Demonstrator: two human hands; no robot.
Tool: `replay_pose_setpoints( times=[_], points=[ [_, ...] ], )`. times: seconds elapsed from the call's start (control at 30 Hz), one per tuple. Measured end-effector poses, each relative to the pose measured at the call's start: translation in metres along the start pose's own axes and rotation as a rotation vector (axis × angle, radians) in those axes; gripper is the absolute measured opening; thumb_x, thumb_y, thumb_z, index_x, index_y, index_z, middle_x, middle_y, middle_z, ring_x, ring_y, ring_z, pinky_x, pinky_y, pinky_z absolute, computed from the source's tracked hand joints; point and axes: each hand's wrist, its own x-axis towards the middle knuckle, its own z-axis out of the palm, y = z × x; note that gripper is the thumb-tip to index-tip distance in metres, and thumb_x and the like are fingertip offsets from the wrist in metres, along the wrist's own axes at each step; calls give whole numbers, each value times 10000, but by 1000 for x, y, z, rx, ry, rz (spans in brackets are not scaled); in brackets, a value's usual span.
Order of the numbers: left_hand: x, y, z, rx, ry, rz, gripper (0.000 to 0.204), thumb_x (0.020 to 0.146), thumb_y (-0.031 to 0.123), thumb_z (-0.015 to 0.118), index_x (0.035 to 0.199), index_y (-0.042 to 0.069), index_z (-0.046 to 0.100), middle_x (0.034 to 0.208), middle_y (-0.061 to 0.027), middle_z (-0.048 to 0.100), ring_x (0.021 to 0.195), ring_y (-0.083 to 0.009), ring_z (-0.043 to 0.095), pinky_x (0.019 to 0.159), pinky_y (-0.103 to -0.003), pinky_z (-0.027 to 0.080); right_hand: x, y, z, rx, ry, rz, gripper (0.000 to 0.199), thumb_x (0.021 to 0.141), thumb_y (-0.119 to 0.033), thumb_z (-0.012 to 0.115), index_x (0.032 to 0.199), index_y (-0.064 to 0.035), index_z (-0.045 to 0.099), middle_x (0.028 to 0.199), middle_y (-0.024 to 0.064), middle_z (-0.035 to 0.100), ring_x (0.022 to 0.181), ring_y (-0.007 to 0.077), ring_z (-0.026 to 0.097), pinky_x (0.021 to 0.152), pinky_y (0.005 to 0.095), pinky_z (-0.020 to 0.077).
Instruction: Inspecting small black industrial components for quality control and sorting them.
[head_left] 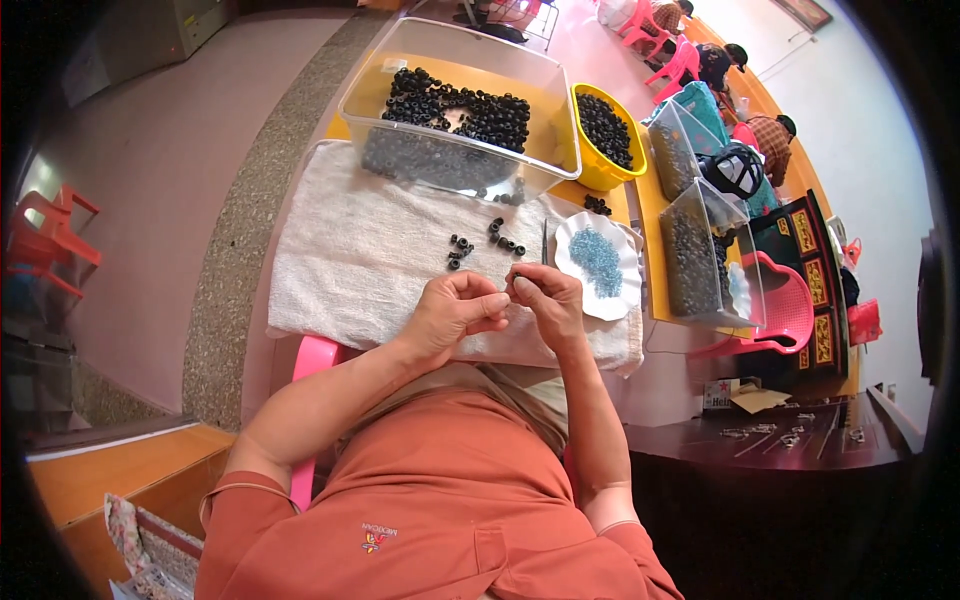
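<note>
Over the near part of a white towel (pixel 340 240), my two hands meet fingertip to fingertip. My right hand (pixel 555 310) pinches a small black cylindrical piece (pixel 516 281). The fingers of my left hand (pixel 450 315) are closed beside it; anything between them is too small to make out. Several similar loose black pieces (pixel 507 240) lie on the towel just beyond. To the right, a white scalloped dish (pixel 625 265) holds many tiny light-blue pieces (pixel 597 260). A slim dark tool (pixel 545 242), perhaps tweezers, lies left of the dish.
A large clear bin (pixel 465 165) and a yellow basin (pixel 600 177) of black pieces stand at the back. More clear bins (pixel 700 270) sit on the right, near a pink chair (pixel 785 305). Other people (pixel 770 145) sit farther off. A red stool (pixel 55 240) stands left.
</note>
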Motion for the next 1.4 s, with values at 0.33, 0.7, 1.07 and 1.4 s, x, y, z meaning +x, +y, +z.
replay_pose_setpoints(
  times=[0.33, 0.7, 1.07, 1.4],
  points=[
    [4, -6, -5, -4, 5, 14, 115, 871, 66, 707, 923, 11, 619, 875, -60, 661, 761, -141, 655, 712, -264, 588, -9, -4, 4, 159, 60, 60, 192, 946, -29, 563, 1103, 42, 647, 908, 76, 627, 796, 132, 603, 740, 275, 537],
    [4, -5, -5, 26, -17, 2, 144, 881, 75, 696, 972, 9, 606, 916, -60, 645, 820, -142, 653, 758, -275, 589, -13, 6, -3, 280, -40, 51, 182, 908, -53, 652, 1063, 42, 644, 930, 72, 669, 789, 150, 672, 735, 266, 570],
    [5, -9, -6, 45, -67, 10, 145, 889, 53, 676, 1008, -17, 630, 937, -73, 663, 822, -141, 665, 764, -261, 587, -16, 0, -4, 139, -82, 23, 183, 905, -112, 681, 1025, 27, 668, 928, 65, 675, 798, 133, 663, 705, 245, 552],
    [6, -12, -8, 75, -100, 6, 165, 879, 47, 685, 1021, -11, 622, 933, -79, 672, 813, -139, 666, 742, -258, 578, -13, -1, -7, 52, -169, -55, 143, 913, -96, 666, 978, 30, 678, 935, 74, 634, 832, 124, 606, 726, 242, 518]
  ],
)
